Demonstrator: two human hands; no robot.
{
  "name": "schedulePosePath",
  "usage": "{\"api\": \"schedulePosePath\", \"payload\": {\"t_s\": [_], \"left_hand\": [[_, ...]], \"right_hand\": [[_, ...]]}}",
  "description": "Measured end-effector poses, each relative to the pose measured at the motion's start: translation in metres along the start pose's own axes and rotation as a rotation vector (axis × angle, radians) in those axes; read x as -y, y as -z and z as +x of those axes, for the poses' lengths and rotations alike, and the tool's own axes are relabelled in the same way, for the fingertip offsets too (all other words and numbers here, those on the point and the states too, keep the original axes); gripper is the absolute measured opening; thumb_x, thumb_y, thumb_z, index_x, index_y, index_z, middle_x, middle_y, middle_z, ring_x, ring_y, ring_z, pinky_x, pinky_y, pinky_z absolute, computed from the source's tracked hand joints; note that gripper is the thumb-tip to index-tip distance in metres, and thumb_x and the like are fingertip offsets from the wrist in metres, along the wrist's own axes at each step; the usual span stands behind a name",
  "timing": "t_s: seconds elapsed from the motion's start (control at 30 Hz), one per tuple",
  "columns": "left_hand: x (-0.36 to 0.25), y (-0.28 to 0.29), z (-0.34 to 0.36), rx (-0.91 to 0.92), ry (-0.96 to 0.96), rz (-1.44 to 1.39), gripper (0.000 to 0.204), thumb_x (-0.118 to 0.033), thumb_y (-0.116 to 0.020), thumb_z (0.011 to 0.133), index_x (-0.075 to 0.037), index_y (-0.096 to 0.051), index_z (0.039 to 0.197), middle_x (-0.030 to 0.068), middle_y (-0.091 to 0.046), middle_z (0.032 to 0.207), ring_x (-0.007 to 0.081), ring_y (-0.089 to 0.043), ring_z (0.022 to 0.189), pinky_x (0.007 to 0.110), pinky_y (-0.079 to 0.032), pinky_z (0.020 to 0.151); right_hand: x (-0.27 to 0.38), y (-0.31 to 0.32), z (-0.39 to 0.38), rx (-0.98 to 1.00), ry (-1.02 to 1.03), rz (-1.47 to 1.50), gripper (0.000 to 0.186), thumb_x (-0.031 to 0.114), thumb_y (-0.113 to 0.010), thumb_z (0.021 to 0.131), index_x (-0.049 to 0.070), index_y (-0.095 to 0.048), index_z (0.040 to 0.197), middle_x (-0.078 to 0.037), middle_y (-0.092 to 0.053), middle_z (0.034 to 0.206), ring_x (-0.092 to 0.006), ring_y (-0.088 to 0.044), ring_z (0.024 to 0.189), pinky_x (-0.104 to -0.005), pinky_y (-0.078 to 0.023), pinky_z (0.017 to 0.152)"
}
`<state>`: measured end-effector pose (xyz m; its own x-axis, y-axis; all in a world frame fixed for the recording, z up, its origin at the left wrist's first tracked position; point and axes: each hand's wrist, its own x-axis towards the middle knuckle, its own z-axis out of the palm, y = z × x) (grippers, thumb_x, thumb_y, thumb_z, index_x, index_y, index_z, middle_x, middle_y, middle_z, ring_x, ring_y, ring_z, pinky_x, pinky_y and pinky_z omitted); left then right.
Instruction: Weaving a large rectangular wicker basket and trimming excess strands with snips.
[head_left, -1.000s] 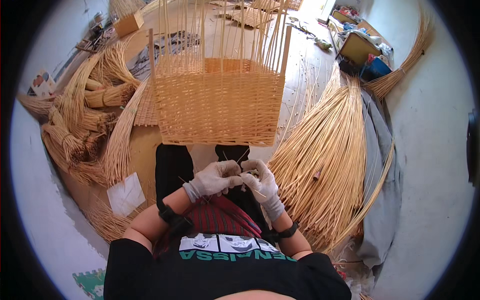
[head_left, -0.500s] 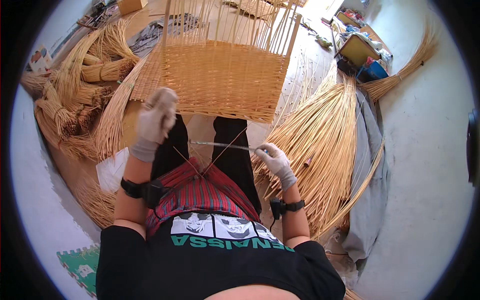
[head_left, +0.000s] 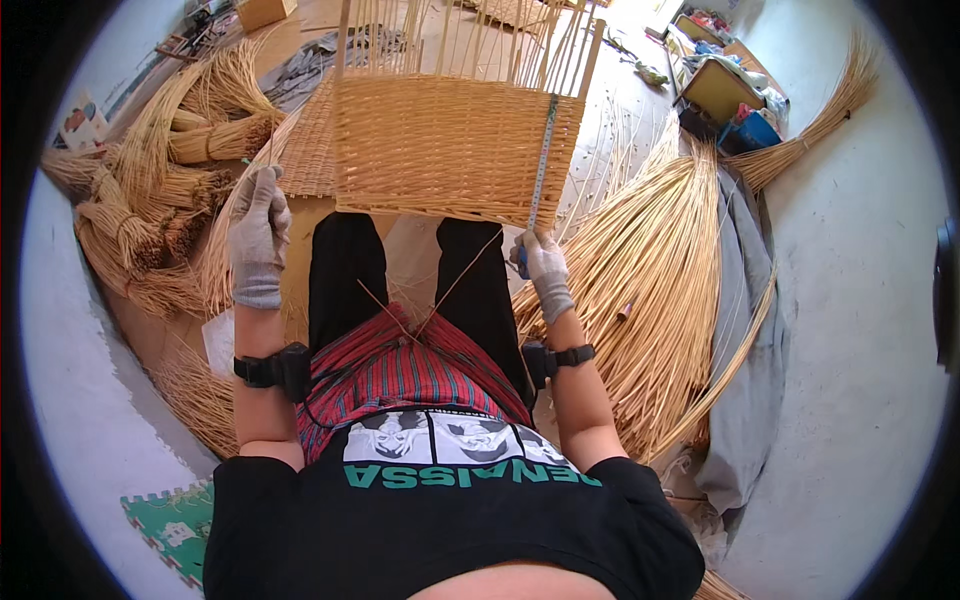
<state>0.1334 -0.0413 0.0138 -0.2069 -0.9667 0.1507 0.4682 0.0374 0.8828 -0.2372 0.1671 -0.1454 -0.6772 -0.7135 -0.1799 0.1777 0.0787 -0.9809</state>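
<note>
A woven wicker panel [head_left: 440, 150] with bare upright stakes [head_left: 480, 45] at its far side lies in front of my legs. My gloved right hand [head_left: 543, 262] is closed on a tape measure [head_left: 521, 260] at the panel's near right corner; the blue case shows partly beside the fingers. Its pale blade [head_left: 542, 165] stretches away from me over the weave, near the right edge. My gloved left hand [head_left: 260, 232] is raised left of the panel, apart from it. Its fingers are curled together, and whatever they may hold cannot be made out.
Another woven piece [head_left: 308, 150] lies beyond the panel's left side. Bundles of canes [head_left: 215, 140] are heaped at the left. A large fan of loose canes [head_left: 640, 300] spreads at the right on grey cloth [head_left: 735, 350]. A blue container [head_left: 752, 135] stands by the right wall.
My right hand has moved up to the panel's near edge, and the tape blade has swung from across my legs onto the weave. My left hand has moved left, away from the panel.
</note>
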Motion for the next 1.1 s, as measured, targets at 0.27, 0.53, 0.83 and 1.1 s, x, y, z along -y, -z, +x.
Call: {"api": "schedulePosePath", "payload": {"t_s": [0.27,0.53,0.83,1.1], "left_hand": [[0.005,0.001,0.003,0.028,0.046,-0.035,0.024,-0.024,-0.069,0.106,-0.003,-0.072,0.117,-0.0034,-0.058,0.074,0.0034,-0.046,0.054,0.019,-0.035,0.043],[0.013,0.005,0.005,0.025,0.094,-0.075,0.027,-0.028,-0.07,0.106,-0.004,-0.07,0.118,-0.0054,-0.053,0.073,0.0032,-0.043,0.052,0.02,-0.034,0.044],[0.032,0.015,0.015,-0.031,0.114,0.009,0.02,-0.029,-0.069,0.106,-0.01,-0.07,0.112,-0.0073,-0.055,0.07,0.0015,-0.045,0.051,0.018,-0.035,0.042],[0.05,0.021,0.02,0.007,0.146,-0.043,0.019,-0.028,-0.068,0.106,-0.011,-0.071,0.113,-0.0069,-0.058,0.07,0.0012,-0.046,0.05,0.018,-0.034,0.042]], "right_hand": [[-0.029,0.006,0.008,-0.054,0.028,-0.16,0.031,0.029,-0.056,0.101,0.001,-0.069,0.097,-0.007,-0.068,0.074,-0.0164,-0.062,0.061,-0.0318,-0.049,0.055],[-0.031,0.009,0.01,-0.029,0.017,-0.193,0.034,0.031,-0.056,0.103,0.001,-0.07,0.095,-0.007,-0.068,0.074,-0.0161,-0.062,0.061,-0.0328,-0.048,0.056],[0.046,0.026,0.005,0.105,0.111,0.205,0.031,0.027,-0.058,0.112,0.0,-0.07,0.102,-0.007,-0.07,0.085,-0.0146,-0.063,0.069,-0.0289,-0.053,0.057],[0.123,0.04,0.036,-0.002,0.245,-0.23,0.038,0.029,-0.053,0.112,0.002,-0.072,0.094,-0.004,-0.07,0.076,-0.0116,-0.059,0.061,-0.0271,-0.049,0.057]]}}
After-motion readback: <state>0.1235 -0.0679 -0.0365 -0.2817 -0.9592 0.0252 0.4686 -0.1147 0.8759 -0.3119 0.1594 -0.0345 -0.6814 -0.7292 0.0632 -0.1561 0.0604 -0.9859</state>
